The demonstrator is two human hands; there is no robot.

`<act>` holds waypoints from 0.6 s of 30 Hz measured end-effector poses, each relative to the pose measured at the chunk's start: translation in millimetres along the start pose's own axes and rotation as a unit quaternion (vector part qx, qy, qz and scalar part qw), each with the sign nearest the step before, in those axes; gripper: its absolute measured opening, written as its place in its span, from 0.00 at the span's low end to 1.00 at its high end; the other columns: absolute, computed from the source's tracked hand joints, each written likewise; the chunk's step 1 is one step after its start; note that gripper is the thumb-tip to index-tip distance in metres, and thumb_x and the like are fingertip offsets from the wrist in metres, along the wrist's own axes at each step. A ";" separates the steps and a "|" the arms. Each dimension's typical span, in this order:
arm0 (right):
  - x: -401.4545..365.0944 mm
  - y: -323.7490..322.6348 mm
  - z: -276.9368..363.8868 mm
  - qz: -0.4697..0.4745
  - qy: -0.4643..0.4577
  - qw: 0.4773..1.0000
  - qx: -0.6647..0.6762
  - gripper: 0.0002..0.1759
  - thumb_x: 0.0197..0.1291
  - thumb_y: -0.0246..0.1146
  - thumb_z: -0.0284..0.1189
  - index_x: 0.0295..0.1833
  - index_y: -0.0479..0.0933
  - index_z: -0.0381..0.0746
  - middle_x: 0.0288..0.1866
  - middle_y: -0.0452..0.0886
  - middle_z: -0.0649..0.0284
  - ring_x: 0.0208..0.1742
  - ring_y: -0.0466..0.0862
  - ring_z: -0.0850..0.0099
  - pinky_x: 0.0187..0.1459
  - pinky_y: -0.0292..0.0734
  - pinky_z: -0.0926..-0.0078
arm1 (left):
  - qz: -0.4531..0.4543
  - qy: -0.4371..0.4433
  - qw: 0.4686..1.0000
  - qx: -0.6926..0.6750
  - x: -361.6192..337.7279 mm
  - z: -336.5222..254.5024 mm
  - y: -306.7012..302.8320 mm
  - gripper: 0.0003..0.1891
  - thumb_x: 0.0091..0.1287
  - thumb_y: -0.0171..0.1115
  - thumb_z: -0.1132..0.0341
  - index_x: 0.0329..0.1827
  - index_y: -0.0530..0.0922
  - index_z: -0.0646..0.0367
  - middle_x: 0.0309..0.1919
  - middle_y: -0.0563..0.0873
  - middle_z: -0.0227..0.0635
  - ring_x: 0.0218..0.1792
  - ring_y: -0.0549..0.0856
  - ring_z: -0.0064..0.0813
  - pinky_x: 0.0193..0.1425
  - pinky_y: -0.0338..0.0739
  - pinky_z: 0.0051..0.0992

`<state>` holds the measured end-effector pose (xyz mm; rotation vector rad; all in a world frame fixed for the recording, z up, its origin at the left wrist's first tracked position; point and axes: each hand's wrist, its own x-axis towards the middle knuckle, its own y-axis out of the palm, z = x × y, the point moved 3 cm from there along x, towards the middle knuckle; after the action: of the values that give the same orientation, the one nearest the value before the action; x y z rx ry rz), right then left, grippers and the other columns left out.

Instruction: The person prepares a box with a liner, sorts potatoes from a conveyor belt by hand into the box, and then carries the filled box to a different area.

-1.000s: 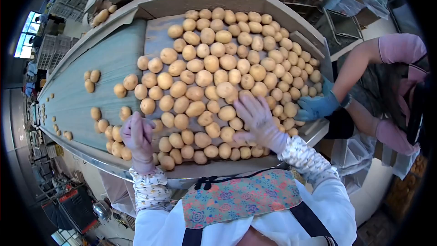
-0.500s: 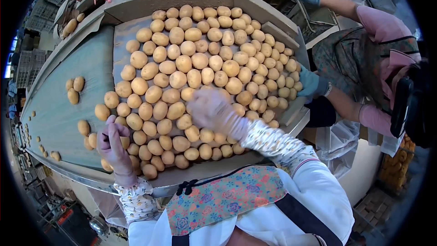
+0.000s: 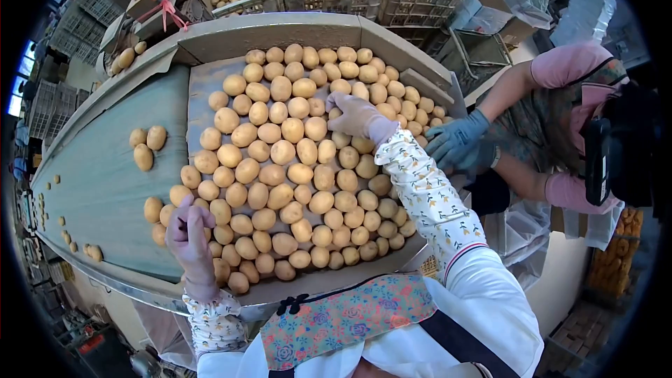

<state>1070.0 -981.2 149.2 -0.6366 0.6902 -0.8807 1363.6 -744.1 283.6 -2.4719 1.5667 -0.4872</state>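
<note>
Round tan potatoes (image 3: 282,153), centre, bounded above by grey-brown rim (image 3: 280,31); flat green belt (image 3: 105,171), frame left, thinly strewn; left hand (image 3: 189,238), curled closed; right hand (image 3: 355,117), grip unclear.

Right hand (image 3: 355,115) is over a big spread of potatoes (image 3: 293,129), left hand (image 3: 189,239) kinda curled near the green conveyor belt (image 3: 115,175). Co-worker's blue gloves (image 3: 456,138) are right by the spuds too.

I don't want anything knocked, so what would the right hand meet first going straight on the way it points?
Most likely the potato just left of the right hand's fingertips in the picture, though depth is unclear; it may already be touching.
</note>
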 end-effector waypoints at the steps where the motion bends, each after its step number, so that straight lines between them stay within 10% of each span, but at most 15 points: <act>1: -4.0 2.0 0.0 0.002 -0.009 0.999 0.040 0.26 0.57 0.67 0.39 0.59 0.76 0.39 0.50 0.86 0.52 0.53 0.86 0.52 0.55 0.79 0.59 | -0.001 -0.003 1.000 0.002 0.1 -0.6 -0.7 0.08 0.77 0.55 0.70 0.36 0.77 0.59 0.25 0.80 0.26 0.29 0.76 0.16 0.81 0.60 0.42; 4: -35.8 5.4 14.2 -0.184 -0.026 0.924 0.333 0.21 0.59 0.68 0.33 0.57 0.76 0.39 0.45 0.85 0.55 0.48 0.85 0.58 0.51 0.80 0.63 | 0.020 0.019 0.999 0.035 1.0 -0.5 -1.8 0.12 0.79 0.53 0.70 0.32 0.74 0.58 0.28 0.80 0.28 0.30 0.75 0.18 0.76 0.67 0.39; 7: -93.7 -65.1 105.5 -0.486 -0.334 0.803 0.086 0.17 0.60 0.67 0.21 0.56 0.78 0.37 0.52 0.83 0.54 0.51 0.84 0.61 0.49 0.80 0.70 | -0.035 -0.052 0.992 -0.105 -3.3 16.8 -9.2 0.09 0.79 0.54 0.70 0.39 0.78 0.61 0.35 0.83 0.32 0.35 0.80 0.21 0.70 0.72 0.33; 10: -57.2 -133.9 122.7 -0.569 -0.472 0.673 0.002 0.09 0.63 0.66 0.19 0.49 0.82 0.36 0.49 0.83 0.53 0.46 0.84 0.65 0.39 0.81 0.70 | -0.081 0.012 0.994 -0.072 -0.3 14.8 -12.7 0.14 0.79 0.54 0.71 0.63 0.76 0.66 0.55 0.83 0.42 0.58 0.82 0.30 0.69 0.74 0.31; 11: -36.2 -154.2 119.7 -0.546 -0.331 0.762 -0.105 0.06 0.65 0.64 0.20 0.47 0.80 0.36 0.44 0.83 0.55 0.43 0.84 0.64 0.37 0.80 0.68 | -0.095 0.040 0.992 -0.066 2.7 7.6 -8.8 0.16 0.79 0.52 0.72 0.66 0.72 0.67 0.59 0.81 0.44 0.62 0.81 0.33 0.72 0.72 0.33; 13: 13.6 -193.0 132.0 -0.506 -0.282 0.812 -0.067 0.35 0.68 0.60 0.32 0.77 0.62 0.29 0.71 0.71 0.36 0.73 0.71 0.42 0.76 0.63 0.58 | -0.139 0.050 0.986 -0.079 4.6 8.0 -11.5 0.19 0.81 0.46 0.69 0.70 0.68 0.69 0.65 0.76 0.47 0.66 0.79 0.38 0.75 0.70 0.36; 16: 25.5 -114.9 132.3 -0.406 -0.454 0.792 -0.034 0.26 0.64 0.67 0.50 0.56 0.82 0.40 0.44 0.87 0.50 0.46 0.87 0.54 0.48 0.82 0.53 | -0.200 0.053 0.973 -0.099 4.5 5.9 -23.7 0.23 0.82 0.45 0.64 0.74 0.62 0.69 0.68 0.74 0.49 0.66 0.79 0.37 0.75 0.70 0.38; 18: 8.7 -33.1 119.8 -0.272 -0.380 0.878 -0.107 0.29 0.63 0.68 0.50 0.62 0.81 0.42 0.57 0.84 0.54 0.50 0.86 0.53 0.53 0.82 0.58 | -0.222 0.060 0.971 -0.063 1.9 6.2 -31.8 0.24 0.83 0.42 0.62 0.74 0.60 0.70 0.69 0.74 0.50 0.66 0.79 0.38 0.75 0.70 0.39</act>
<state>1149.4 -979.5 245.2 -1.3226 -0.1311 -0.9667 1393.4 -732.3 288.2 -2.9529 1.0989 -0.6261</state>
